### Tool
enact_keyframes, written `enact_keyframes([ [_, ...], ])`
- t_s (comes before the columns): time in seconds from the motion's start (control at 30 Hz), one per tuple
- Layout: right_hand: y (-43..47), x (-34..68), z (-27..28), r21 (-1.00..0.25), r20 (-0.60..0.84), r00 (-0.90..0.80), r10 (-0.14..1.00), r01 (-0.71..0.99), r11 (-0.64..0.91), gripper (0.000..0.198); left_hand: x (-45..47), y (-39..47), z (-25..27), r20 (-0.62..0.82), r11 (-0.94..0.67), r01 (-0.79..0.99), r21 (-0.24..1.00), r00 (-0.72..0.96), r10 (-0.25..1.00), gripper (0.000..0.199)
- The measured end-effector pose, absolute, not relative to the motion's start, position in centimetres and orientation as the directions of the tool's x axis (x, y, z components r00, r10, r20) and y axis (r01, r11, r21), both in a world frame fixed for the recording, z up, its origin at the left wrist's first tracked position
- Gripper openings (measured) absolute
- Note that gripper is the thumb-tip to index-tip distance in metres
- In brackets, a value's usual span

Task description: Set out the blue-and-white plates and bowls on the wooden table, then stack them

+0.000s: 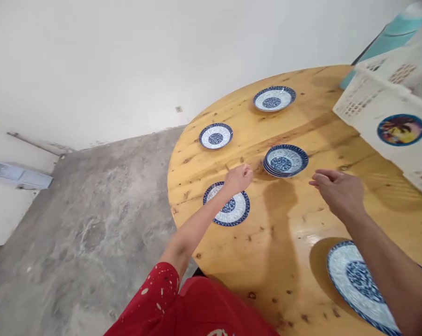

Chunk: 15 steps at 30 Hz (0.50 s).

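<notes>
Both of my hands hover over the wooden table, one on each side of a small stack of blue-and-white bowls (pixel 285 160). My left hand (pixel 239 178) is closed, its fingers curled in with nothing seen in them. It is left of the stack, apart from it, and its forearm crosses above a blue-rimmed plate (pixel 237 212). On the other side, my right hand (pixel 339 189) has its fingers bent and drawn together, holding nothing visible. Beneath the right forearm lies a larger blue-and-white plate (pixel 361 280), partly hidden by it.
The round wooden table (pixel 246 261) carries a small plate (pixel 215 136) at the left and an oval-looking plate (pixel 274 99) at the back. A white plastic basket (pixel 375 109) with a palm-tree sticker stands at the right, beside a turquoise object (pixel 386 44). Grey concrete floor lies left.
</notes>
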State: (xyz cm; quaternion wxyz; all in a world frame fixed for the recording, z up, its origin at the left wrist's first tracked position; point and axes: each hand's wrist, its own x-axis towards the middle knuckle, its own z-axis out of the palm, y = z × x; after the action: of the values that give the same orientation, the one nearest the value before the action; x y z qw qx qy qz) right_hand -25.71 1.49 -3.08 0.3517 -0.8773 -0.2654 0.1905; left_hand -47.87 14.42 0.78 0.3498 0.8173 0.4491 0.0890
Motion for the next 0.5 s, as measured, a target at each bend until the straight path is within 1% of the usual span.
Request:
enact_keyframes([
  [0.07,2.3,-25.8,-2.4,-0.722,-0.225,0.804,0.551,0.243,-0.648,0.036,-46.3,15.5,0.5,-0.171,-0.385,0.674,0.63,0.604,0.778,0.03],
  [0.1,2.7,-25.8,-2.0,-0.721,-0.24,0.806,0.541,0.225,-0.656,0.037,-45.6,15.8,0.4,-0.169,-0.395,0.674,0.624,0.61,0.774,0.031],
  [0.33,4.9,-25.7,-0.9,-0.687,-0.225,0.802,0.553,0.272,-0.674,0.037,-42.1,17.2,-0.1,-0.191,-0.439,0.638,0.632,0.677,0.711,0.036],
  [0.5,5.6,-25.8,-0.8,-0.68,-0.217,0.794,0.568,0.295,-0.671,0.031,-41.0,17.5,-0.4,-0.159,-0.435,0.619,0.654,0.675,0.721,0.034],
])
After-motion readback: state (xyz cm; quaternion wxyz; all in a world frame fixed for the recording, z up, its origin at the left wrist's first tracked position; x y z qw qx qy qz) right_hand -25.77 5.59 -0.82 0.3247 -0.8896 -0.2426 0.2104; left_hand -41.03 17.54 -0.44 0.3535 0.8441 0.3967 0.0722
